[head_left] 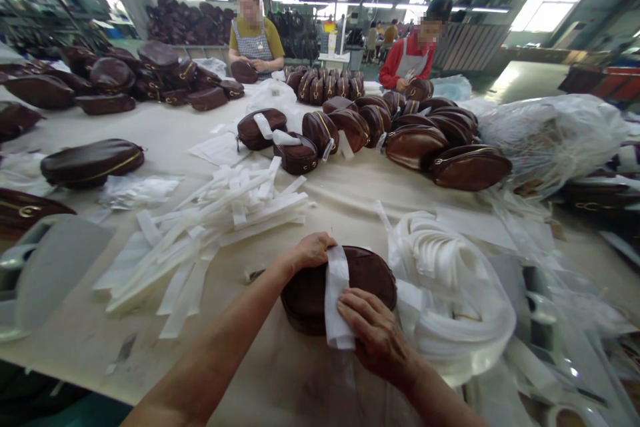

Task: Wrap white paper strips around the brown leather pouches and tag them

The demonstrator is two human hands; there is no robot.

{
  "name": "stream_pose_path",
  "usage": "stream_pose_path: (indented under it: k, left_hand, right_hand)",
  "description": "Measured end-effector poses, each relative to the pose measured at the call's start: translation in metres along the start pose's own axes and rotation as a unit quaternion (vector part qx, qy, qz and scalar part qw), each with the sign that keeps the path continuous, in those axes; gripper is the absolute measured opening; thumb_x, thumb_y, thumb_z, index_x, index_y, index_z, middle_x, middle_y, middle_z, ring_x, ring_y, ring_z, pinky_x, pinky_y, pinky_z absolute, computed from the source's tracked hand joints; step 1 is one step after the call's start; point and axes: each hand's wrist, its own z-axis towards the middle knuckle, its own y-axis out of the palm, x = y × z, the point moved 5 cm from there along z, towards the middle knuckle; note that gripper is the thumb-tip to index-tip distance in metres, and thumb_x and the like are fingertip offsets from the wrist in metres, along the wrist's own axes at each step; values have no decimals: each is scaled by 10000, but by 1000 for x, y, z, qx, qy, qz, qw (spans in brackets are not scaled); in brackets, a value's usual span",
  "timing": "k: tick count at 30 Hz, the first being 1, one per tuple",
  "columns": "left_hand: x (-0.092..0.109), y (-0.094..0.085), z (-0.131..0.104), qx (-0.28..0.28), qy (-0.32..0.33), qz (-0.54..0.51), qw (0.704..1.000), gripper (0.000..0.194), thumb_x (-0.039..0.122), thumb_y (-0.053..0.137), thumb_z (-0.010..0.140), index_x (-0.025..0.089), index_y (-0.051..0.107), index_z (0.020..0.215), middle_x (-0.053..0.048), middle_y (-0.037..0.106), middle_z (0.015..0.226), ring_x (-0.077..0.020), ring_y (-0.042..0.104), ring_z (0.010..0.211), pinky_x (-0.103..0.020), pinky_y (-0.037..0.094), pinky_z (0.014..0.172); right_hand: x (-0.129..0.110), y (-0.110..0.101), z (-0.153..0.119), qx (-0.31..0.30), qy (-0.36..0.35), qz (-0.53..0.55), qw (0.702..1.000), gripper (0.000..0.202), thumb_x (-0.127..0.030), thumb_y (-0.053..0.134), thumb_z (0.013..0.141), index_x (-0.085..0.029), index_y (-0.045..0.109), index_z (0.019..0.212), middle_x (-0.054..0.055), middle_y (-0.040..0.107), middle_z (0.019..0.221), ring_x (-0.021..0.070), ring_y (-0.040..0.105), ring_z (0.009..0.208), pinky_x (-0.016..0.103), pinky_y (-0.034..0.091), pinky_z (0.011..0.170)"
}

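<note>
A dark brown oval bag (373,273) lies on the table in front of me. Across its middle runs a white foam strip (337,293), from the far edge down over the near side. My left hand (314,252) is closed at the far edge of the bag, its fingertips at the strip's upper end. With fingers together, my right hand (373,328) grips the strip's lower part against the bag's near side; its thumb is hidden. A small metal piece (254,275) shows at the bag's left end, partly behind my left forearm.
Loose white strips (200,240) lie heaped at left. A large coil of white strip (450,293) sits close on the right, beside tape dispensers (537,293). Finished-looking brown bags (417,147) stand further back. Two co-workers (257,40) handle bags across the table.
</note>
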Motion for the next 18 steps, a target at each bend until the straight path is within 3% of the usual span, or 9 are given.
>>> stream_pose_path:
  k: [3, 10, 18]
  left_hand:
    - [5, -2, -5, 40, 14, 44, 998, 196, 80, 499, 782, 139, 674, 847, -76, 624, 926, -187, 563, 893, -294, 435, 813]
    - [19, -3, -25, 103, 96, 123, 982, 327, 77, 439, 840, 210, 639, 1063, -50, 612, 1037, -176, 533, 968, -285, 423, 885]
    - [41, 5, -51, 123, 171, 220, 952, 209, 108, 421, 895, 128, 624, 941, -82, 571, 863, -202, 487, 824, -327, 435, 813]
  right_hand:
    - [3, -2, 2, -19, -21, -8, 1000, 456, -27, 410, 724, -113, 559, 1147, 136, 645, 1073, 242, 562, 1075, 413, 536, 877]
    - [6, -5, 6, -17, -51, 1, 999, 433, -27, 416, 728, -100, 574, 1124, 132, 655, 1036, 234, 578, 1029, 389, 550, 857]
    - [7, -1, 2, -7, -47, 1, 999, 447, -30, 416, 735, -105, 568, 1148, 132, 639, 1079, 239, 561, 1071, 395, 543, 875]
